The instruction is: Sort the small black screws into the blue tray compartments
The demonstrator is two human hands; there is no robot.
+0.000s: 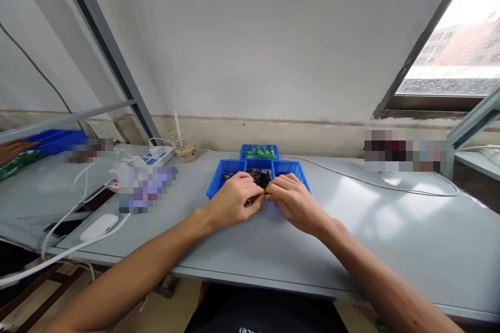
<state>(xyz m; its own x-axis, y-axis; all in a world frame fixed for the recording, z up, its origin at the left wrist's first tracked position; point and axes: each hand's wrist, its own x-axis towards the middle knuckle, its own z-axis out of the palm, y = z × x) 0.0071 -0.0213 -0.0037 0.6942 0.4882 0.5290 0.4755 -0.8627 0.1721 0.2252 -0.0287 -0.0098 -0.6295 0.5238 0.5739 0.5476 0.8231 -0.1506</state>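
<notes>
My left hand (239, 196) and my right hand (294, 199) meet fingertip to fingertip over the front of a blue divided bin (215, 183). Both are closed in a pinch; whatever lies between the fingertips is too small to make out. Small dark and metallic parts (258, 176) fill the bin's middle compartment. More small parts (229, 173) show in its left compartment, while the right one is partly covered by my right hand. Directly behind stands a smaller blue tray (259, 146) holding green pieces (259, 153).
A plastic cup with a straw (186, 150), a power strip (158, 156) and a white rounded case (99, 227) lie to the left among white cables. A cable (375, 183) crosses the right side. At far left, another person's hand (15, 150) reaches by a blue bin (58, 140).
</notes>
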